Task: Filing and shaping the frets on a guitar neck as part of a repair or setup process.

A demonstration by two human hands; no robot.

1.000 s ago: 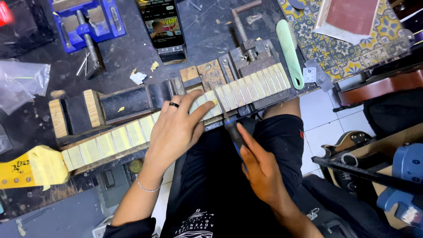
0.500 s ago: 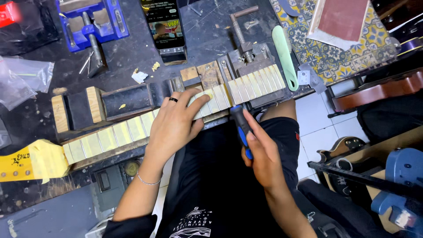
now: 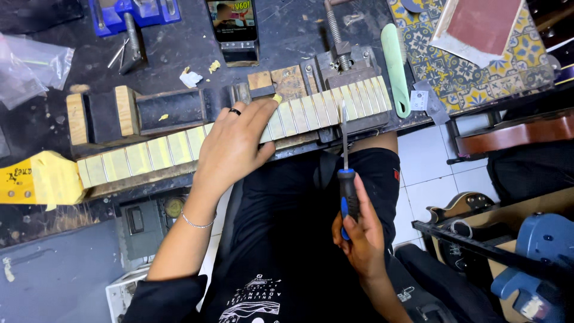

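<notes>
Guitar neck taped, across bench | left hand flat, fingers spread, pressing it | right hand clamped on screwdriver, near right

The left hand covers a stretch of the taped guitar neck, so the frets beneath it cannot be seen. The yellow-taped headstock is cut off by the left edge. The right hand hides the lower part of the file's blue-and-black handle. The phone and the blue vise run off the top edge, and the counter beyond is unseen
</notes>
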